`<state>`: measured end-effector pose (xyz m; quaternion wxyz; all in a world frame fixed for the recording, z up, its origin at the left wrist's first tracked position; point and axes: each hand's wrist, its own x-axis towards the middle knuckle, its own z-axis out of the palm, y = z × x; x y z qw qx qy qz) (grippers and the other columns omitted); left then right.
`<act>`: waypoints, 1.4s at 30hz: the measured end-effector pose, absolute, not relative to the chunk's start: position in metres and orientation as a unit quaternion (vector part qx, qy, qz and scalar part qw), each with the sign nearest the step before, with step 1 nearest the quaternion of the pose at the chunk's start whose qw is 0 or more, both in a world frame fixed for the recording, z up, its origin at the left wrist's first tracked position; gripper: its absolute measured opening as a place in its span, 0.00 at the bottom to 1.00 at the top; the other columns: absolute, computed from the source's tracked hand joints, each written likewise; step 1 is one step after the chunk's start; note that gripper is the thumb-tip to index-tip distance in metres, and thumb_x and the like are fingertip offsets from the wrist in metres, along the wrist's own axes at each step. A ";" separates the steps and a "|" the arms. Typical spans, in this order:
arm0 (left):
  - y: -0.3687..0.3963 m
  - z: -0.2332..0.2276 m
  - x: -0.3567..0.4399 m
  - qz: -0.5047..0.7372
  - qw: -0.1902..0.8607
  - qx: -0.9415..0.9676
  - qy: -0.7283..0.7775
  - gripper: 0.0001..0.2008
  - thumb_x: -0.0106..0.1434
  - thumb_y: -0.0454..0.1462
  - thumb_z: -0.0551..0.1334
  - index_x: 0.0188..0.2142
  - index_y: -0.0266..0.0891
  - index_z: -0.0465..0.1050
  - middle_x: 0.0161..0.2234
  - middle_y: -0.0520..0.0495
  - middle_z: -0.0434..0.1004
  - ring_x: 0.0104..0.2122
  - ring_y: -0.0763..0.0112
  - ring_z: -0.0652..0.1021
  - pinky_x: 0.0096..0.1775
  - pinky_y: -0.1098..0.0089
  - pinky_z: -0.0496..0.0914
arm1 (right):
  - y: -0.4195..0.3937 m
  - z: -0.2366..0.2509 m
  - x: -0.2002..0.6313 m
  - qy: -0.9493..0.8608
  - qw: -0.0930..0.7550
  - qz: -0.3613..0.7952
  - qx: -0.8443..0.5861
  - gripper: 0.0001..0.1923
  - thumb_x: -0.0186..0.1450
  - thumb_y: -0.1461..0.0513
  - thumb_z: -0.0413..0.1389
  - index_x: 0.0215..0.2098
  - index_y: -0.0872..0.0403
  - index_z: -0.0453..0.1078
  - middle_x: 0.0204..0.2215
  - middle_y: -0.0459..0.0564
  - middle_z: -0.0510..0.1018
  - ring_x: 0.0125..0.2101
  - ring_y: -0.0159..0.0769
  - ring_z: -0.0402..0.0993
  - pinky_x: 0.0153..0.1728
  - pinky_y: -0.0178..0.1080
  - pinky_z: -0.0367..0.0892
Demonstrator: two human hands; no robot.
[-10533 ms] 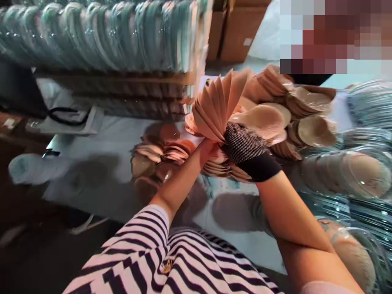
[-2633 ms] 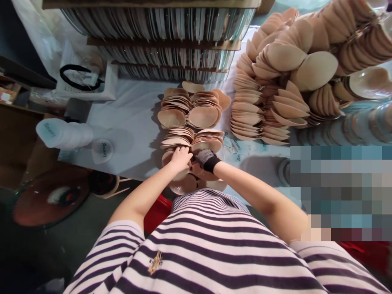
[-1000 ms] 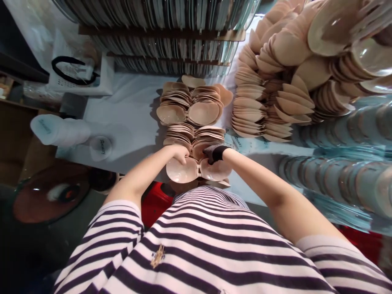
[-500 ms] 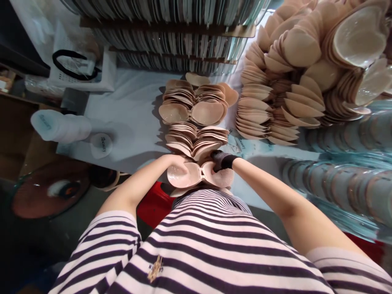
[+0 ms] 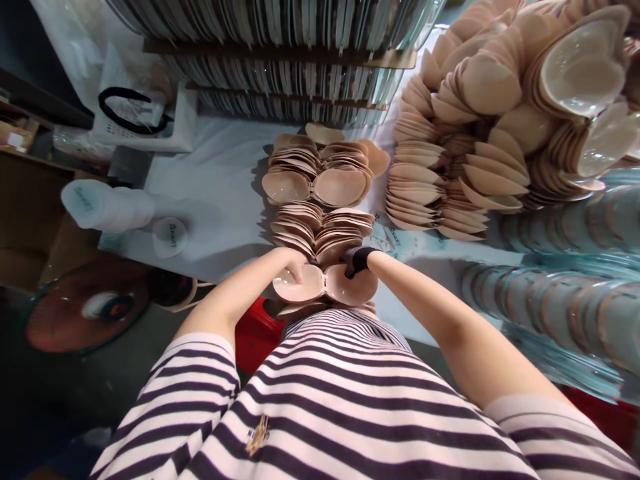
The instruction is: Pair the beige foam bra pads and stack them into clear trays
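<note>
Gripping seen at near edge of white-covered surface (image 5: 210,193): joined pair of beige cups (image 5: 325,283) held between both hands. Left hand (image 5: 294,265), bare, closed on rim of left cup; right hand (image 5: 356,260), in dark glove, closed on rim of right cup. Pair held just above small pile at surface edge, close to striped shirt (image 5: 350,400). Two stacks of paired cups (image 5: 320,200) lined up just beyond hands. Large heap of loose cups (image 5: 475,147) piled to right. White stacked lids (image 5: 107,207) lying at left.
</note>
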<state>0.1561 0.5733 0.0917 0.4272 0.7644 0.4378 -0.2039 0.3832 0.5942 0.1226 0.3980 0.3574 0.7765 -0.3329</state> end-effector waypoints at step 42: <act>0.671 0.116 0.181 -0.054 0.227 0.780 0.581 0.19 0.71 0.39 0.52 0.56 0.41 0.74 0.54 0.39 0.78 0.54 0.53 0.75 0.56 0.51 0.67 | 0.679 0.144 0.340 0.789 0.188 -0.193 0.552 0.24 0.72 0.52 0.47 0.60 0.51 0.72 0.55 0.60 0.77 0.51 0.48 0.76 0.49 0.42 0.70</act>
